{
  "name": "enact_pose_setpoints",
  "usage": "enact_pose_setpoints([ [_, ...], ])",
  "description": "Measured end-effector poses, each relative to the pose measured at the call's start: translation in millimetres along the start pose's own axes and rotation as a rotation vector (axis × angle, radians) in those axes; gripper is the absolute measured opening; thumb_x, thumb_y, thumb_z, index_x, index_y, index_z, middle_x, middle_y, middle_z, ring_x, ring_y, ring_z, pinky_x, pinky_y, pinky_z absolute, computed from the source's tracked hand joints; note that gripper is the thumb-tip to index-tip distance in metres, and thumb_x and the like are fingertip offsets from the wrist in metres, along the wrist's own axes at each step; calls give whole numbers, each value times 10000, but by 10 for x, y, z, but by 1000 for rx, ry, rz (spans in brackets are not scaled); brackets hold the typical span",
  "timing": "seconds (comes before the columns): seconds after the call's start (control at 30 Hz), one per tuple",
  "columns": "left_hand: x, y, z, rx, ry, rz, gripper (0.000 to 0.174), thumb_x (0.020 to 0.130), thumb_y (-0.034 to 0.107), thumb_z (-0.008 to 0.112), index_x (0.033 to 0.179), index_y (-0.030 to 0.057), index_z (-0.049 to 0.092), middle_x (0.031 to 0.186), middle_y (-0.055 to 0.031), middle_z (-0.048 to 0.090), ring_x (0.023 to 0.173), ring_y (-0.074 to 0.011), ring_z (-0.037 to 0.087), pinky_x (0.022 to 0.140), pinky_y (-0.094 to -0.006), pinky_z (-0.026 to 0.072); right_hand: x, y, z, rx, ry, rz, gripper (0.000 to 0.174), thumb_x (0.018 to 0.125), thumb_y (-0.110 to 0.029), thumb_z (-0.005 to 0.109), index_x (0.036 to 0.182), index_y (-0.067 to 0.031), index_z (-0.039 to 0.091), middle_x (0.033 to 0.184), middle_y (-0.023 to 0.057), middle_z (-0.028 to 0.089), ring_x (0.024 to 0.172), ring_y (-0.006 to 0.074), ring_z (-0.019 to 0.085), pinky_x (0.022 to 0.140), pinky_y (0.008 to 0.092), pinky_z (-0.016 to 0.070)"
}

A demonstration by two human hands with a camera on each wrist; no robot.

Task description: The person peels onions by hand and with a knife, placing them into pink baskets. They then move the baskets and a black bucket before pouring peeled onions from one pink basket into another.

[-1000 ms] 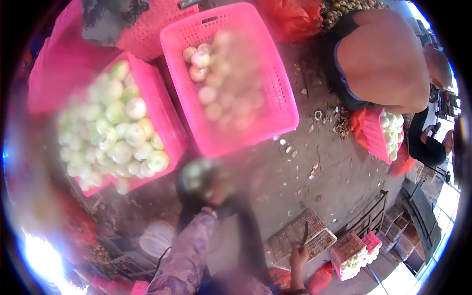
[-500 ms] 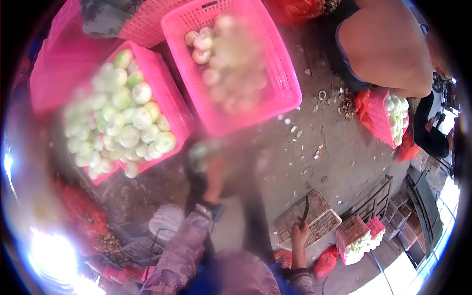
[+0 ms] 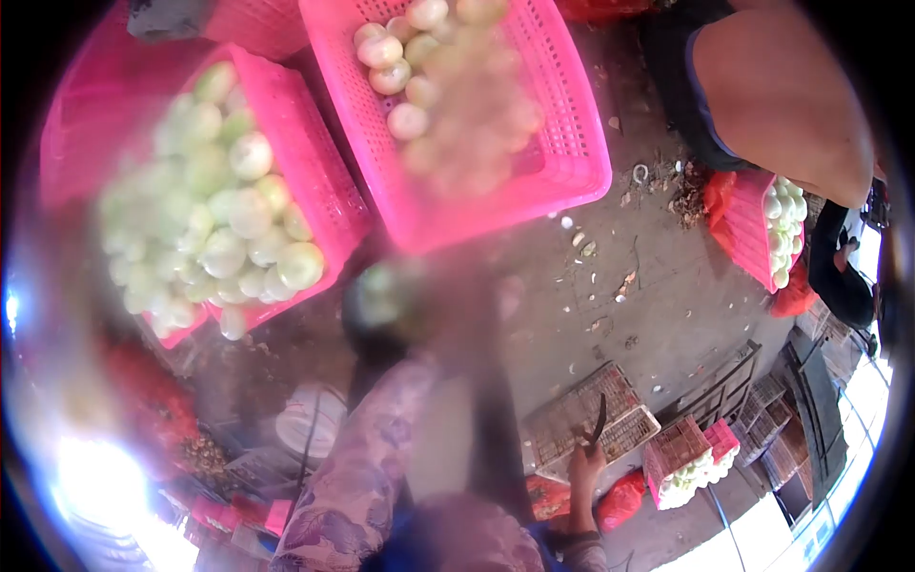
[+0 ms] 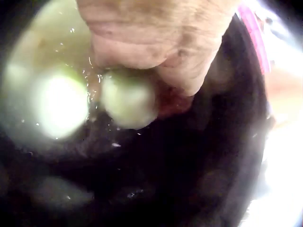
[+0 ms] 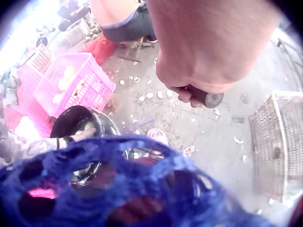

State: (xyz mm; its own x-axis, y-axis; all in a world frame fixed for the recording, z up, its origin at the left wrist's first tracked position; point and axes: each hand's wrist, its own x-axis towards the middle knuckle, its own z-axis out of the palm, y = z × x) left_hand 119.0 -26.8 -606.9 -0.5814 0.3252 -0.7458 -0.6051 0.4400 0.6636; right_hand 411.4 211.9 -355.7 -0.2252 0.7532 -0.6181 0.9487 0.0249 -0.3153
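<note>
Inside a dark bucket (image 4: pixel 242 123), the left hand (image 4: pixel 156 40) curls over a peeled onion (image 4: pixel 129 101), gripping it between fingers and thumb; a second pale onion (image 4: pixel 61 106) sits just beside it. Out to the person's right, the right hand (image 3: pixel 585 464) grips a knife (image 3: pixel 600 417) by its handle, blade pointing up and away. Half a second ago the head view showed the left wrist and its band; now the patterned left sleeve (image 3: pixel 357 467) and a blur cover that spot, and the wristband (image 5: pixel 69 140) shows only from the right wrist, at the bucket. That suggests the handling of onions is now centred inside the bucket, with the knife held apart from it. Beyond the bucket stand two pink crates: the left crate (image 3: pixel 324 157) is heaped with peeled onions (image 3: pixel 250 214), while the right crate (image 3: pixel 579 114) holds a lower layer, partly smeared by the lens. Scraps lie on the floor (image 3: pixel 534 324). Nearer the knife is a worn brown crate (image 3: pixel 562 424). At upper right, another person (image 3: pixel 782 86) bends beside a smaller pink crate (image 3: pixel 748 234) of white onions (image 3: pixel 783 224).
</note>
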Motion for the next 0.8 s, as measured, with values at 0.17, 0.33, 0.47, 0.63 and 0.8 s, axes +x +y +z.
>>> enact_pose_setpoints([
  [0.17,-901,1678,-455,-925,18,84,551,818,69,630,1349,67,481,1286,-110,530,1176,-255,527,953,-383,458,10,-205,44,148,-17,35,308,815,-44,523,1104,-18,624,618,-20,507,465,76,466,416,258,368],
  [0.33,-1203,2128,-754,-1131,1,332,574,816,43,629,1365,49,460,1361,-108,453,1233,-248,472,980,-377,442,-11,-426,114,116,-13,-38,307,816,-53,522,1101,-7,626,638,-8,537,481,78,479,437,249,372],
  [0.47,-653,1113,-592,-654,389,39,587,785,147,699,1333,75,503,1334,-133,477,1164,-287,511,959,-419,448,-17,-435,97,42,7,-63,296,824,-60,523,1097,-7,624,632,-4,540,479,79,477,440,249,378],
  [0.63,159,675,-459,643,49,-61,446,778,233,712,1204,171,598,1093,-185,615,1004,-275,591,917,-363,467,63,140,110,70,12,122,300,816,-81,567,1105,-53,641,631,1,558,498,90,509,449,267,411],
  [0.8,390,35,-499,777,-28,140,413,792,220,702,1188,154,605,1069,-146,620,1013,-244,588,913,-344,469,10,-149,56,-8,60,39,314,794,-83,588,1101,-72,651,719,19,597,559,108,555,495,290,456],
])
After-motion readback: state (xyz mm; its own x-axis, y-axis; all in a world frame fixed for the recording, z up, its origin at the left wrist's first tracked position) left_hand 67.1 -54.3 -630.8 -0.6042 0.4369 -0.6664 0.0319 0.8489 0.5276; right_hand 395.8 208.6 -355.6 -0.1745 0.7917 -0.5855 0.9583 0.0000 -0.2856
